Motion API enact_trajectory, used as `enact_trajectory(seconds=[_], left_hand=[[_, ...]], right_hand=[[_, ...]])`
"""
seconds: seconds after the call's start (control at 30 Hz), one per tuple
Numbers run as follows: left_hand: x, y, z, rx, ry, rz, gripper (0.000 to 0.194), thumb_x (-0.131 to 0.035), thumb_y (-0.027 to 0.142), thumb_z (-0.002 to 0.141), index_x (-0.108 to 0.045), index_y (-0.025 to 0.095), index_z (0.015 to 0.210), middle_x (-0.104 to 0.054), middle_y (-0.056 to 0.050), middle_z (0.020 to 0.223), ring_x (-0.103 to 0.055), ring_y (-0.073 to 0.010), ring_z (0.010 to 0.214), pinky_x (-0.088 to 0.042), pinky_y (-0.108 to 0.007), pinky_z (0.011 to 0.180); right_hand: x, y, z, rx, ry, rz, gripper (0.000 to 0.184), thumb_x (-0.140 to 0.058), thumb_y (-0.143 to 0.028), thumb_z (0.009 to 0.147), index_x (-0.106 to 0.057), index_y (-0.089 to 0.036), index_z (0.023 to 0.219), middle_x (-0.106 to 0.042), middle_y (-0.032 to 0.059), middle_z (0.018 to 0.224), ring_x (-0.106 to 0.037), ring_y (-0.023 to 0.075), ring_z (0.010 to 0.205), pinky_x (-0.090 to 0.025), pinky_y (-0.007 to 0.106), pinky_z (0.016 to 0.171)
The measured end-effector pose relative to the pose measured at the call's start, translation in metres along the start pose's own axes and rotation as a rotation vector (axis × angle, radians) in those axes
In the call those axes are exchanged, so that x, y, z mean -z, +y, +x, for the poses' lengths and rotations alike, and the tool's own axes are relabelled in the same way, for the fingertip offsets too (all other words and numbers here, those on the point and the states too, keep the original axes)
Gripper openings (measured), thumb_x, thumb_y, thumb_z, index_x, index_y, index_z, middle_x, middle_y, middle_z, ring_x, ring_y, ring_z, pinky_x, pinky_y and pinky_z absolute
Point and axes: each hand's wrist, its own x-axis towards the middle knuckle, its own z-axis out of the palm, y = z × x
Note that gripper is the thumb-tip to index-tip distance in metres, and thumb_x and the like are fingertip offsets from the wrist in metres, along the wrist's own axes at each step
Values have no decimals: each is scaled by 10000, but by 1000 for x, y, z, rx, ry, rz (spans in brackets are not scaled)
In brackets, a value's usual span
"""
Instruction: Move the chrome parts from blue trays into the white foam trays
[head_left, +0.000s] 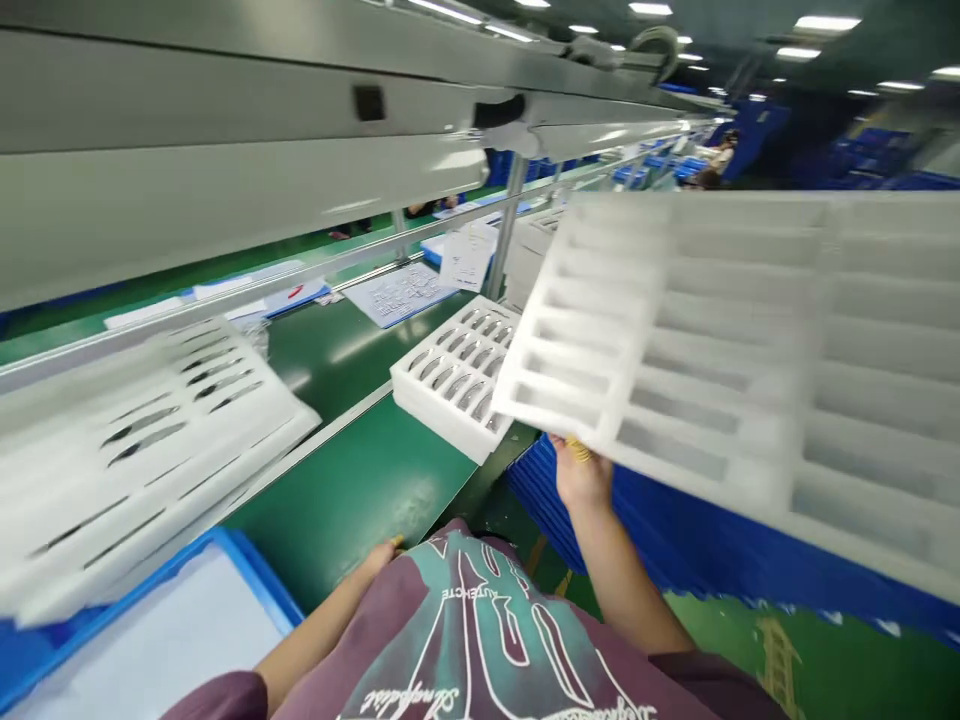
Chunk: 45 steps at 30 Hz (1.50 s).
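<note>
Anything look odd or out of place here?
The empty foam tray in the right hand is tipped steeply in midair, unlike the loaded foam tray resting on the green workbench.

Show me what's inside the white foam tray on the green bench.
The white foam tray holds slim silver parts in rows of slots; the raised foam tray in the right hand hides its right corner.

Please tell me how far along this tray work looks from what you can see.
Done, it seems: the white foam tray on the green bench has metal parts in its slots, and the blurred foam tray at left holds dark slender parts. In hand: the right hand grips the raised foam tray, while the left hand sits near the bench edge. Left: the raised tray's slots all look empty, so it seems still unfilled.
</note>
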Motion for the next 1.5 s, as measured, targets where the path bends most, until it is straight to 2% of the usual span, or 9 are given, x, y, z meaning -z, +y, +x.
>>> enact_trajectory(seconds=[0.2, 0.4, 0.53, 0.67, 0.9, 1.1, 1.27, 1.37, 1.5], left_hand=[[6, -27, -13, 116, 216, -231, 135, -608, 143, 705, -540, 182, 595, -570, -31, 608, -608, -236, 853, -429, -308, 768], [6, -59, -53, 182, 299, -644, 323, -590, 444, 778, -623, 162, 930, -671, -110, 946, -621, -225, 842, -458, -295, 698], [12, -54, -95, 35, 159, -974, 636, -387, 680, 817, -553, 204, 1204, -608, -155, 1184, -617, -244, 963, -471, -361, 777], [18, -33, -124, -180, 33, -1187, 664, -583, 630, 737, -491, 246, 1271, -565, -129, 1263, -580, -278, 1058, -473, -409, 819], [23, -31, -135, -219, 367, -1222, 642, -760, 285, 633, -493, 190, 1209, -596, -123, 1177, -570, -250, 1065, -478, -341, 866], [24, -71, -152, -115, 550, -1117, 703, -723, 257, 683, -408, 199, 1309, -580, -124, 1166, -605, -223, 982, -503, -335, 821], [22, -107, -158, -67, 625, -958, 680, -751, 324, 644, -486, 187, 1254, -581, -128, 1177, -608, -203, 925, -489, -323, 802], [49, -132, -163, -3, 662, -967, 368, -655, 352, 730, -601, 169, 1044, -649, -96, 996, -613, -191, 836, -472, -301, 732], [113, -165, -171, 226, 964, -1197, 149, -548, 290, 828, -549, 148, 784, -577, -18, 660, -530, -126, 577, -390, -226, 537]], right_hand=[[14, 70, -63, -182, -268, -286, 576, -740, -353, 666, -589, -242, 1211, -630, 56, 1222, -529, 243, 1185, -387, 497, 1042], [27, 97, -103, -462, -566, -433, 569, -723, -418, 673, -617, -211, 1193, -673, 84, 1143, -558, 268, 1160, -364, 506, 1055], [14, 107, -126, -590, -762, -497, 529, -750, -463, 631, -680, -200, 1085, -714, 101, 1014, -595, 299, 1099, -411, 503, 1009], [1, 110, -146, -738, -858, -408, 495, -753, -475, 634, -695, -193, 1037, -726, 96, 913, -622, 300, 1036, -442, 491, 969], [-4, 117, -164, -1096, -801, -300, 568, -839, -331, 533, -655, -245, 1063, -712, 54, 917, -636, 252, 937, -509, 406, 812], [17, 124, -182, -1435, -714, -176, 515, -734, -526, 643, -598, -281, 1075, -681, 53, 1050, -620, 247, 1020, -499, 384, 777], [25, 138, -196, -1544, -497, -406, 355, -566, -537, 775, -587, -243, 973, -681, 36, 867, -650, 216, 882, -486, 348, 756], [25, 146, -202, -1583, -445, -446, 283, -543, -469, 790, -575, -222, 925, -671, 34, 831, -648, 196, 849, -479, 324, 760], [21, 150, -210, -1645, -482, -486, 271, -465, -445, 826, -567, -207, 906, -662, 41, 847, -640, 189, 831, -467, 336, 769]])
